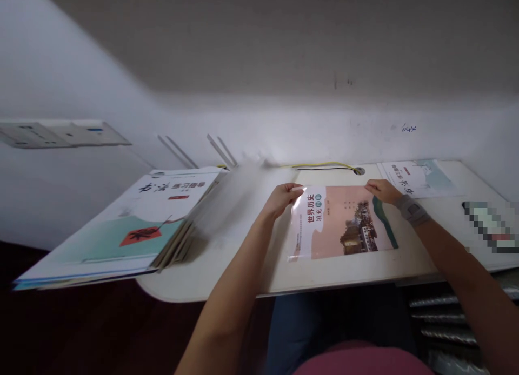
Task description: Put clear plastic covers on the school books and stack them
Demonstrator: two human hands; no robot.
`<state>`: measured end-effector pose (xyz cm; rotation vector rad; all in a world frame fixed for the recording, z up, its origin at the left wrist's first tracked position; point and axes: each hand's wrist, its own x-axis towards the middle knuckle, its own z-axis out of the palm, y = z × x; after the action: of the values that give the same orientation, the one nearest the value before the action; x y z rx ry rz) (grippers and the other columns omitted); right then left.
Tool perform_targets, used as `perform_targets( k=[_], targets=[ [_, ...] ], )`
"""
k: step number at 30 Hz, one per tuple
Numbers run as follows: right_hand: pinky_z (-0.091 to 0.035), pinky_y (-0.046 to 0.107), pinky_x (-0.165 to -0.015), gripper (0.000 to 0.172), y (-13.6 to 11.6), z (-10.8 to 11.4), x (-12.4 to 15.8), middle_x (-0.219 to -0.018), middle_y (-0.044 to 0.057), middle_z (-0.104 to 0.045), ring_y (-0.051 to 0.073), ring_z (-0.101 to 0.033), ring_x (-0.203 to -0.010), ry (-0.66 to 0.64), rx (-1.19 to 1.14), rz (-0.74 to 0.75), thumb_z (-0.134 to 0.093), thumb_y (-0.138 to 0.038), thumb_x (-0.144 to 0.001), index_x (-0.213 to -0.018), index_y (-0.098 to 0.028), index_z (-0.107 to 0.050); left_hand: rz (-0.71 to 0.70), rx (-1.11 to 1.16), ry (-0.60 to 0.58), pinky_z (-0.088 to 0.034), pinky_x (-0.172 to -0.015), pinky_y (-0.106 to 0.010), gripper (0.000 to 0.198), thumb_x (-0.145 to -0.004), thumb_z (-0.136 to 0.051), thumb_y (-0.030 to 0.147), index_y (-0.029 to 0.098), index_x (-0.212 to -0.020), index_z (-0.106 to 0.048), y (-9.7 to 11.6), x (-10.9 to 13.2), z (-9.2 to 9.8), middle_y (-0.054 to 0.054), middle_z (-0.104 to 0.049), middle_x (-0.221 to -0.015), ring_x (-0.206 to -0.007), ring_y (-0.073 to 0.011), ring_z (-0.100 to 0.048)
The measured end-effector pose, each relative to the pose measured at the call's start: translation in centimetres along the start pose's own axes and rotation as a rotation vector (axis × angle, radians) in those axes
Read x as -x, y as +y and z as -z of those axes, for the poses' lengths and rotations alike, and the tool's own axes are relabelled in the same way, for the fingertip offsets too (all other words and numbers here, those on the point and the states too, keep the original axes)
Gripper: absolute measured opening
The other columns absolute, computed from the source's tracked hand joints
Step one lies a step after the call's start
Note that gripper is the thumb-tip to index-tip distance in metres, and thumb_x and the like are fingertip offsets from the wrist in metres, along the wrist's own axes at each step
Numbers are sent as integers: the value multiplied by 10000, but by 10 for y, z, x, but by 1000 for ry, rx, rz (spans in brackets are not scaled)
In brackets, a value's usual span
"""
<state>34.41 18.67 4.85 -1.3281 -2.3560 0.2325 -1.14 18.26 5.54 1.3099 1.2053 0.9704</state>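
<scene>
By far corners, left hand (284,198) and right hand (381,190) hold book (344,229).

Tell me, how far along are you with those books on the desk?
Maybe one is done: a white book lies alone at the far right of the desk. In hand: the left hand pinches a far corner of the pink book in the middle, and the right hand touches the other corner. Left, it seems: the pile of books on the left.
</scene>
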Motion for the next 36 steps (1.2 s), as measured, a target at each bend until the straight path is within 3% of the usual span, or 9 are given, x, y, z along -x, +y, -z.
perform_targets(
  k=[5, 8, 12, 15, 19, 22, 28, 33, 36],
  targets=[
    [-325, 220, -526, 479, 8, 21, 4, -521, -41, -396, 101, -417, -528, -32, -13, -84, -324, -535, -881, -572, -190, -443, -5, -215, 149, -419, -571, -249, 363, -630, -658, 497, 139, -627, -597, -1, -4, 3, -8, -570, -558, -540, -116, -516],
    [-301, 220, -474, 543, 14, 17, -1, -474, -41, -371, 96, -390, -475, -11, 42, -225, -248, -544, -903, -556, -182, -458, 33, -390, 222, -420, -586, -275, 404, -718, -537, 533, 158, -571, -558, -4, -10, 1, -32, -565, -536, -574, -161, -555],
    [-320, 223, -480, 486, 18, -8, -7, -492, 12, -496, 123, -485, -518, 3, 187, -415, -417, -504, -863, -553, -153, -548, 88, -724, 295, -425, -653, -331, 289, -694, -590, 398, 163, -530, -551, -12, -14, -8, -98, -601, -592, -714, -266, -608],
    [-395, 259, -588, 381, 12, -22, -8, -688, 115, -630, 195, -585, -699, 39, 311, -481, -488, -443, -852, -711, -121, -635, 72, -927, 333, -433, -743, -387, 191, -725, -554, 306, 127, -739, -622, -18, -11, -19, -188, -635, -913, -894, -323, -596],
    [-415, 363, -828, 358, -5, -28, -2, -1107, 221, -598, 282, -546, -1042, 91, 402, -397, -400, -353, -913, -1076, -94, -586, -43, -1101, 323, -381, -903, -416, 313, -802, -470, 241, 143, -1086, -558, -22, -6, -35, -189, -519, -1215, -1127, -311, -485],
    [-317, 399, -996, 402, -16, -36, 7, -1335, 162, -485, 274, -403, -1244, 24, 399, -202, -404, -367, -915, -1234, -146, -509, -111, -1167, 230, -360, -938, -398, 265, -852, -440, 312, 188, -1038, -582, -24, -8, -42, -137, -567, -1142, -1129, -279, -480],
    [-277, 465, -1029, 549, -14, -59, 23, -1414, 157, -409, 282, -342, -1309, -99, 381, -71, -341, -455, -919, -1342, -113, -417, -107, -1159, 167, -362, -916, -413, 403, -815, -478, 523, 160, -920, -618, -24, -19, -42, -164, -596, -1048, -1092, -311, -496],
    [-252, 467, -1047, 575, -12, -60, 23, -1422, 163, -394, 278, -331, -1320, -100, 373, -74, -343, -477, -913, -1348, -109, -412, -14, -991, 120, -417, -810, -340, 346, -733, -581, 515, 172, -707, -618, -14, -29, -33, -130, -646, -882, -937, -284, -584],
    [-245, 454, -1054, 566, -13, -60, 23, -1420, 162, -397, 271, -332, -1321, -89, 375, -75, -350, -474, -912, -1347, -117, -417, 63, -817, 120, -440, -685, -294, 317, -753, -560, 483, 172, -717, -605, -7, -25, -26, -90, -654, -758, -796, -235, -613]
  ],
)
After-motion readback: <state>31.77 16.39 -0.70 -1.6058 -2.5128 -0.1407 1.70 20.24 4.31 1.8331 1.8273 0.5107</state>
